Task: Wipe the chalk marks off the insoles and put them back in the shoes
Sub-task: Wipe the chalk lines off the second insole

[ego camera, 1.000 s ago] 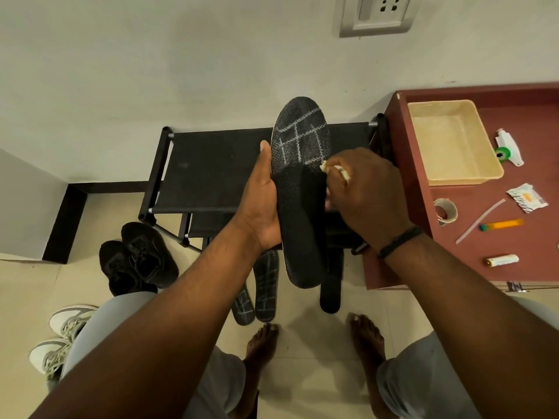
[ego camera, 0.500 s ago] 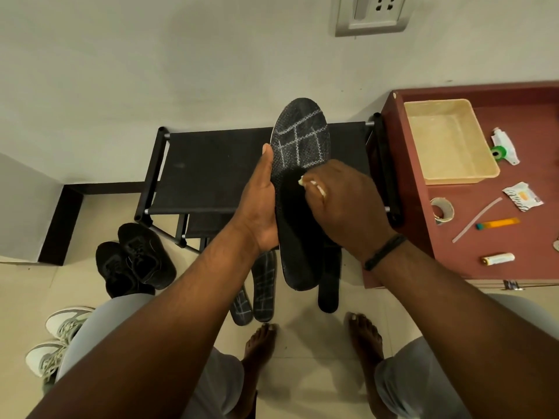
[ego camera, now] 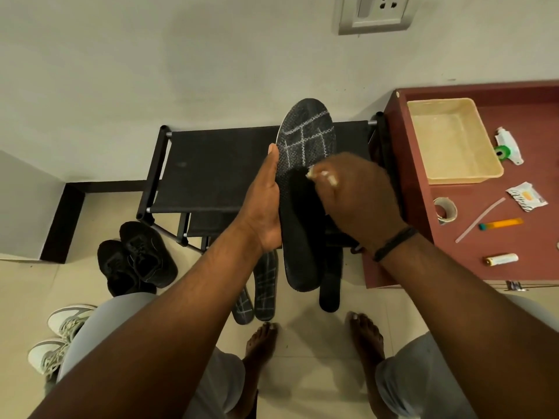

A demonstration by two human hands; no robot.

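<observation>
My left hand (ego camera: 263, 207) holds a black insole (ego camera: 305, 137) upright by its left edge, thumb straight along the rim. A white chalk grid covers the insole's toe half; the lower half is plain black. My right hand (ego camera: 360, 198) presses a dark cloth (ego camera: 299, 186) against the middle of the insole, fingers curled round it, just below the grid. On the floor lie two more chalk-marked insoles (ego camera: 265, 285) and one plain black insole (ego camera: 331, 285). A pair of black shoes (ego camera: 137, 258) stands at the left, with grey-white sneakers (ego camera: 60, 334) nearer me.
A black fabric shoe rack (ego camera: 217, 167) stands against the wall behind the insole. At the right is a red table (ego camera: 490, 297) with a beige tray (ego camera: 453, 173), a tape roll (ego camera: 444, 210), a sachet and small tubes. My bare feet are on the tiled floor.
My right hand slid left across the middle of the insole with the cloth, then back to the right. My left hand and the insole stayed nearly still.
</observation>
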